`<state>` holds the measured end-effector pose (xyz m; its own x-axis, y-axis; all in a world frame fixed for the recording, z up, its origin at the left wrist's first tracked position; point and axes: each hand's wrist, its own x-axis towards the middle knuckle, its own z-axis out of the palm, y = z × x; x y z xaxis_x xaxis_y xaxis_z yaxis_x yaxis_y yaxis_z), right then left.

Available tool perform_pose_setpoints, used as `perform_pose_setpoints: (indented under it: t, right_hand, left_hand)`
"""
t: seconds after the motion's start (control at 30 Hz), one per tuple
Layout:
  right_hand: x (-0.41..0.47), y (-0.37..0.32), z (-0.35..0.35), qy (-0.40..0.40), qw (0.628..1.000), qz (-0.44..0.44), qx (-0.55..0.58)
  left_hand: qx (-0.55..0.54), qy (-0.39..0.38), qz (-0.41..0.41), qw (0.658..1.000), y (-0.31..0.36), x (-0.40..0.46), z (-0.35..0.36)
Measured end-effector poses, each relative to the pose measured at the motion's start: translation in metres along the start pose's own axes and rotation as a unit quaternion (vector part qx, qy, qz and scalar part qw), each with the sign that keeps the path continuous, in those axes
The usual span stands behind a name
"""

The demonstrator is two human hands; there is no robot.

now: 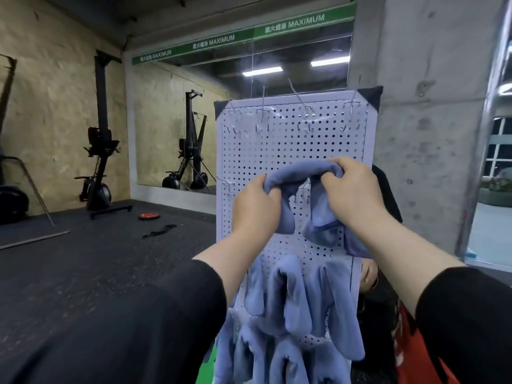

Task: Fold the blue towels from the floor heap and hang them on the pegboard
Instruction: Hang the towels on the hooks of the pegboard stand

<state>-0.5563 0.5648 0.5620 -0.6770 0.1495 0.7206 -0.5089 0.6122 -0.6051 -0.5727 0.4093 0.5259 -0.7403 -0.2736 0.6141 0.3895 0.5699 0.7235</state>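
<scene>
well underway, by the look of it: several blue towels (293, 297) already draped over the lower pegboard (279, 145), another folded towel (302, 173) gripped by left hand (256, 206) and right hand (353, 189) at the middle hooks, top hooks (306, 113) bare, floor heap out of view.

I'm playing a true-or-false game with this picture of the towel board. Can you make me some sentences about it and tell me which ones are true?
1. Both hands hold one blue towel. True: the left hand and right hand each grip it in front of the pegboard.
2. The hooks along the top of the pegboard are full of towels. False: the top hooks are bare.
3. Other blue towels already hang lower on the board. True.
4. The round plate on the floor is green. False: it is red.
5. The person's sleeves are white. False: the sleeves are black.
</scene>
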Motion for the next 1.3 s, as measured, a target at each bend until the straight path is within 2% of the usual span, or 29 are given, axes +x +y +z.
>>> perform_pose_setpoints:
  t: [0.1, 0.23, 0.37, 0.43, 0.57, 0.63, 0.7, 0.87, 1.0, 1.2, 1.3]
  right_hand:
    - [0.034, -0.008, 0.003, 0.012, 0.999, -0.005, -0.044]
    - [0.063, -0.006, 0.014, -0.013, 0.990, 0.022, -0.136]
    - [0.065, -0.006, 0.025, -0.127, 0.954, 0.051, -0.267]
    - [0.058, -0.001, 0.029, -0.150, 0.945, 0.025, -0.291]
    - [0.032, 0.025, 0.043, -0.117, 0.968, -0.073, -0.212]
    - [0.016, 0.035, 0.056, -0.053, 0.996, -0.009, -0.065]
    - [0.002, 0.049, 0.066, 0.007, 1.000, 0.011, -0.020]
    - [-0.035, 0.072, 0.080, 0.009, 0.998, 0.046, 0.047]
    - [-0.052, 0.079, 0.089, -0.009, 0.995, 0.073, 0.071]
    - [-0.107, 0.086, 0.101, -0.012, 0.991, 0.088, 0.103]
    - [-0.155, 0.086, 0.107, -0.010, 0.985, 0.099, 0.138]
  left_hand:
    - [-0.003, 0.034, -0.008, 0.999, 0.017, 0.036, 0.013]
    - [0.002, 0.031, -0.029, 0.999, 0.020, 0.065, 0.033]
    - [0.027, -0.012, -0.029, 0.999, 0.002, 0.061, 0.059]
    - [0.051, -0.028, -0.009, 0.998, -0.010, 0.048, 0.067]
    - [0.054, -0.038, 0.017, 0.998, -0.025, 0.034, 0.072]
    - [0.043, -0.043, 0.025, 0.998, -0.027, 0.031, 0.071]
    - [0.014, -0.048, 0.029, 0.998, -0.028, 0.025, 0.069]
    - [-0.068, -0.083, -0.009, 0.994, -0.051, 0.004, 0.069]
    - [-0.044, -0.090, -0.016, 0.995, -0.063, -0.004, 0.067]
    - [-0.047, -0.189, 0.004, 0.981, -0.086, -0.037, 0.059]
    - [-0.011, -0.179, 0.012, 0.984, -0.113, -0.059, 0.031]
